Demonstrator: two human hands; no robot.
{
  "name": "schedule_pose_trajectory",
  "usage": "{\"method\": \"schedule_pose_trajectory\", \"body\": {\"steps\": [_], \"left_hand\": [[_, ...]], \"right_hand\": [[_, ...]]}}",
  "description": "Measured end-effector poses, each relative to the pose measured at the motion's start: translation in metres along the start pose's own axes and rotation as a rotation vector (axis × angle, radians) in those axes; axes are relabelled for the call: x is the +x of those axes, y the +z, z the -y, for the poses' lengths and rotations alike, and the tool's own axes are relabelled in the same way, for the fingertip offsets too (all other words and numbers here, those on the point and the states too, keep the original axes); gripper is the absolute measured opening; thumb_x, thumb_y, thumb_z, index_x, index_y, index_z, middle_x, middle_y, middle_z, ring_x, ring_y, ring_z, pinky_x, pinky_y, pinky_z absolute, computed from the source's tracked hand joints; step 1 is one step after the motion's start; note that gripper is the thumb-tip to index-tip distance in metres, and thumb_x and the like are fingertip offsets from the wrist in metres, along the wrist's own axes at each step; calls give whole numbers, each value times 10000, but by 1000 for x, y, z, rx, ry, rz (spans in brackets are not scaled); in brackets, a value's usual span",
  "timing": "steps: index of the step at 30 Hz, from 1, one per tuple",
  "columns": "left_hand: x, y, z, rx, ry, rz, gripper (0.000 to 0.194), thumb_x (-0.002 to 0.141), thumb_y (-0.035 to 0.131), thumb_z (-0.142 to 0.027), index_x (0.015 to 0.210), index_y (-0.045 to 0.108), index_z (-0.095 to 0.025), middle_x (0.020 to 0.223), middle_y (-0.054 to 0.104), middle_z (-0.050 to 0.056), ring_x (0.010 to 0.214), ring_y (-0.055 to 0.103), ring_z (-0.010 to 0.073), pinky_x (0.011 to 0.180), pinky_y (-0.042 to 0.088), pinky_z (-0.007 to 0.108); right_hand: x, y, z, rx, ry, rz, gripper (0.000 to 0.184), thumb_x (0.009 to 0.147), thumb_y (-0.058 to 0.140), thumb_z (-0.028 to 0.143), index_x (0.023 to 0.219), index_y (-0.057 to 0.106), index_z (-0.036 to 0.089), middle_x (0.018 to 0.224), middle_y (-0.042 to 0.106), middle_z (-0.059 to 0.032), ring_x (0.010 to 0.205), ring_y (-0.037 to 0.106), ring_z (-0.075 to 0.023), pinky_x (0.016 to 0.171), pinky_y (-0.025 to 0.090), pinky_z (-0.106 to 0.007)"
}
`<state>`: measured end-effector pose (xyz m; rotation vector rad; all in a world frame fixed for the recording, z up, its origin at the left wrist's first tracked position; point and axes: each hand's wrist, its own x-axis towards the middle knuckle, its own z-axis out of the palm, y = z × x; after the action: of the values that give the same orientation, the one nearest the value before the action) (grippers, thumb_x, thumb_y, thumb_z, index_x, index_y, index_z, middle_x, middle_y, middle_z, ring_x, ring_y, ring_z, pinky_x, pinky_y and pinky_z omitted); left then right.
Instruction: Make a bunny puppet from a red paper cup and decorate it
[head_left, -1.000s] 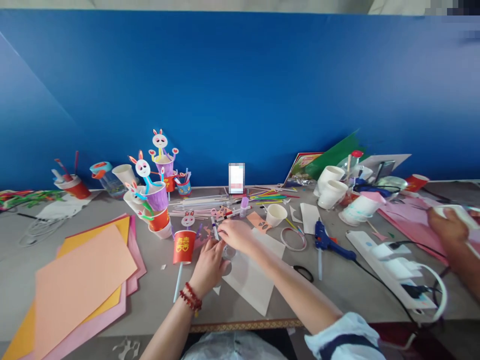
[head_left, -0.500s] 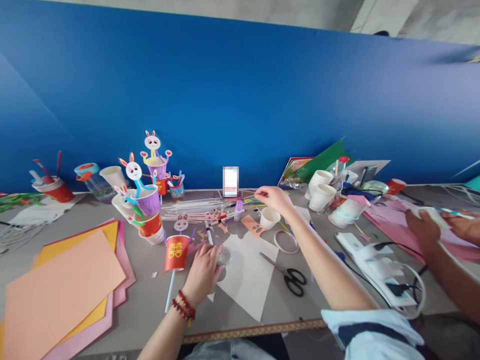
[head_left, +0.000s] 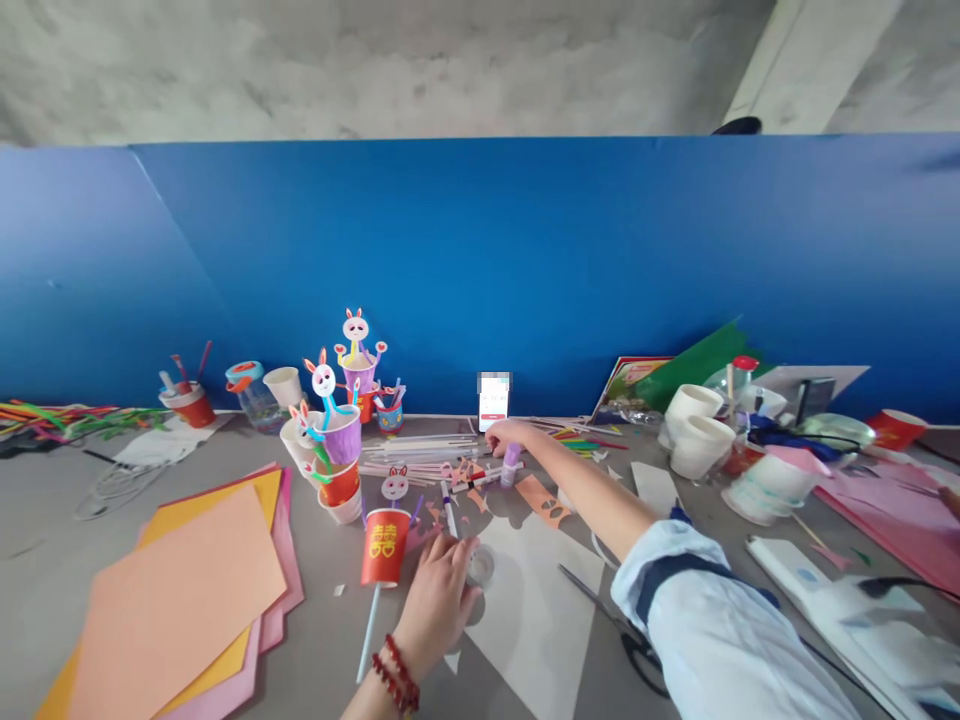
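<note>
The lower-centre red cup (head_left: 385,549) already has a rabbit face (head_left: 394,487) — seems unfinished; left hand (head_left: 437,597) loosely spreads fingers, right hand's (head_left: 507,436) — I cannot tell.

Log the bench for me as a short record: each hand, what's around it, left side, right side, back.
Left hand: at the clear roll; firm grip cannot be told
Right hand: fingers at the phone's lower edge, contact unclear
Between arms: white sheet, purple-capped tube
Beside left hand: red cup with rabbit face
Left side: stacked coloured paper
Right side: scissors, white power strip
Back: blue partition
</note>
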<state>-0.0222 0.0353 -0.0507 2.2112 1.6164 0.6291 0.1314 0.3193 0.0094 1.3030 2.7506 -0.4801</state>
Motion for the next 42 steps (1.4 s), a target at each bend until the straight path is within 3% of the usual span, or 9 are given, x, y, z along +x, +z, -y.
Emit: {"method": "schedule_pose_trajectory", "body": {"steps": [6, 9, 11, 14, 18, 23, 28, 33, 42], "left_hand": [[0, 2, 2, 11, 24, -31, 544, 805, 570, -77, 1326, 479, -206, 1204, 669, 102, 1151, 564, 293, 1068, 399, 536], [0, 4, 5, 27, 49, -57, 533, 812, 576, -89, 1323, 483, -212, 1186, 670, 101, 1128, 584, 287, 1062, 412, 533], [0, 5, 7, 40, 63, -64, 530, 816, 578, -100, 1326, 483, -213, 1170, 675, 102, 1110, 594, 288, 1046, 429, 527], [0, 6, 10, 53, 94, -72, 526, 825, 577, -115, 1332, 482, -214, 1172, 678, 109, 1107, 595, 295, 1035, 439, 524], [0, 6, 11, 53, 118, -70, 514, 838, 578, -130, 1336, 472, -199, 1193, 672, 110, 1103, 581, 297, 1044, 422, 533], [0, 6, 10, 43, 112, -64, 515, 839, 587, -129, 1334, 457, -191, 1185, 669, 106, 1108, 568, 285, 1028, 434, 509], [1, 4, 8, 53, 84, -41, 507, 839, 578, -117, 1324, 456, -197, 1174, 672, 103, 1120, 561, 287, 1009, 442, 500], [1, 3, 9, 50, 85, -12, 511, 838, 576, -117, 1327, 455, -202, 1231, 665, 101, 1162, 550, 292, 1033, 421, 510], [1, 3, 10, 50, 69, -14, 506, 823, 594, -118, 1309, 472, -188, 1222, 661, 107, 1151, 546, 288, 1044, 415, 504]], "right_hand": [[-14, -17, -27, 341, 44, -65, 317, 968, 619, 334, 1233, 603, 161, 1233, 627, -87, 1020, 655, -228, 850, 573, -420], [-35, -34, -36, 526, 68, -226, 192, 946, 625, 311, 1030, 640, 139, 871, 687, -20, 691, 653, -142, 632, 560, -279], [-56, -44, -36, 651, 62, -333, 121, 904, 616, 284, 914, 600, 164, 573, 582, 65, 444, 521, -91, 453, 446, -200], [-96, -47, -27, 832, 21, -430, 124, 855, 578, 294, 929, 529, 207, 470, 522, 102, 345, 439, -83, 379, 365, -178], [-150, -29, -6, 1074, -52, -443, 201, 842, 539, 330, 1006, 490, 225, 767, 721, -20, 599, 677, -156, 516, 525, -234], [-192, 16, 20, 1655, -75, -228, 258, 889, 563, 472, 887, 524, 217, 806, 705, -47, 648, 659, -179, 474, 522, -259], [-204, 53, 38, 1495, 75, -155, 320, 853, 697, 443, 1012, 530, 221, 722, 652, 12, 463, 460, -75, 412, 370, -174], [-197, 74, 38, 953, 171, -201, 433, 942, 421, 585, 978, 584, 185, 713, 617, -11, 462, 450, -96, 411, 357, -210], [-190, 86, 37, 422, 254, -328, 303, 987, 404, 414, 865, 617, 238, 791, 678, -28, 748, 638, -195, 641, 422, -257]]}}
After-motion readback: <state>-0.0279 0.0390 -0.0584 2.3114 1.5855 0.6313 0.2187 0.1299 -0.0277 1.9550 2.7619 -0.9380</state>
